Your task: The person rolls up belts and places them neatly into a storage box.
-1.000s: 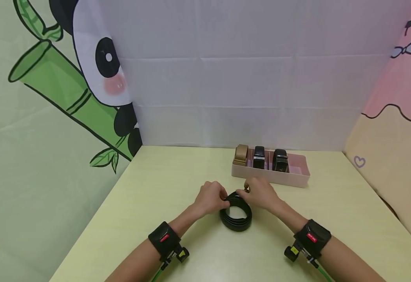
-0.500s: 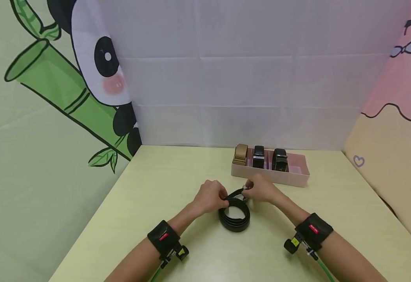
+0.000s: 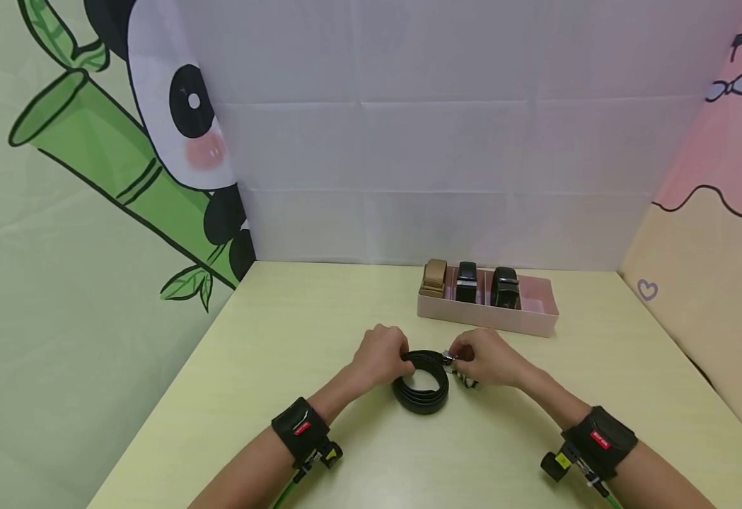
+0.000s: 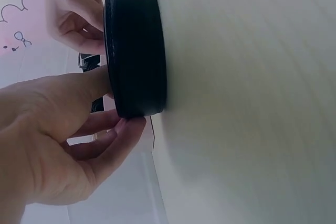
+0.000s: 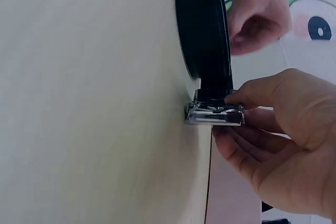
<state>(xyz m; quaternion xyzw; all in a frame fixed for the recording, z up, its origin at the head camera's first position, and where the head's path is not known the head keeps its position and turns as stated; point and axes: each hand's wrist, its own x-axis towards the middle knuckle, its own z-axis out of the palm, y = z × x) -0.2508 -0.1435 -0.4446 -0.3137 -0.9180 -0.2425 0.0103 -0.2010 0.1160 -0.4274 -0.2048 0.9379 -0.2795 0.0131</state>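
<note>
A black belt (image 3: 423,403) stands coiled on its edge on the table, its rolled strap forming a ring. My left hand (image 3: 380,355) pinches the coil's left side between thumb and fingers; the left wrist view shows the thumb inside the ring and fingertips against the outer strap (image 4: 135,51). At the coil's right, my right hand (image 3: 488,357) holds the silver buckle (image 5: 215,114) between thumb and fingers. A short length of strap runs from that buckle to the coil. Part of the buckle is hidden by the fingers in the head view.
Behind the hands stands a pink divided box (image 3: 488,315). It holds a tan rolled belt (image 3: 434,278) and two dark rolled belts, one in the middle (image 3: 466,283) and one further right (image 3: 505,288); its right compartment holds nothing. A pale curtain rises behind the table.
My right hand has moved right and toward me with the buckle, which now sits at the coil's right side. The loose strap end lies closer around the coil. My left hand stays nearly still.
</note>
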